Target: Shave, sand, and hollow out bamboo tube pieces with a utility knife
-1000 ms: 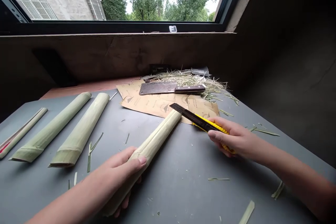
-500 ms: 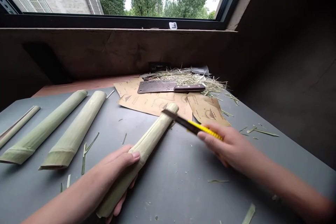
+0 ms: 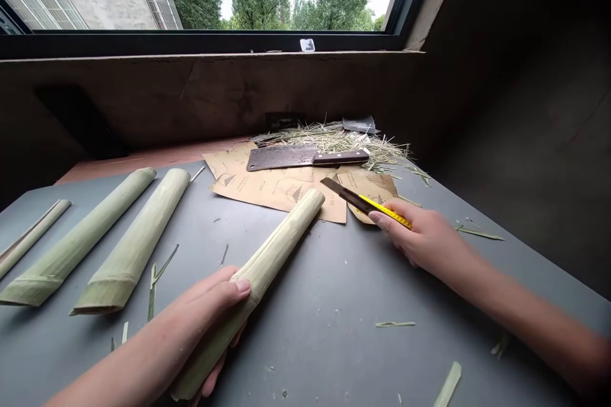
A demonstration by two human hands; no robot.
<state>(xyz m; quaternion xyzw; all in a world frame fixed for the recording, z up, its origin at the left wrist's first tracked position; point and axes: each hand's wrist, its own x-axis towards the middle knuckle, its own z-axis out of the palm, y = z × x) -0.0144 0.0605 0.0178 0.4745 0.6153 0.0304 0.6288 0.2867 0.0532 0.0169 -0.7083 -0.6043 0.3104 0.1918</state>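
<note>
My left hand is wrapped round the lower half of a pale green bamboo piece, which slants up and to the right over the table. Its upper part looks scraped pale, and a long edge line runs along it. In my right hand is a yellow and black utility knife with its blade out. The blade points up and left, just right of the bamboo's far end and apart from it. My right-hand fingers close round the handle.
On the grey table at left lie two wide bamboo pieces and a narrower one. A cleaver rests on brown sandpaper sheets, before a heap of bamboo shavings. Loose strips are scattered about.
My right hand has moved the utility knife right, off the bamboo's far end. My left hand keeps its hold on the bamboo. The whole view has shifted slightly.
</note>
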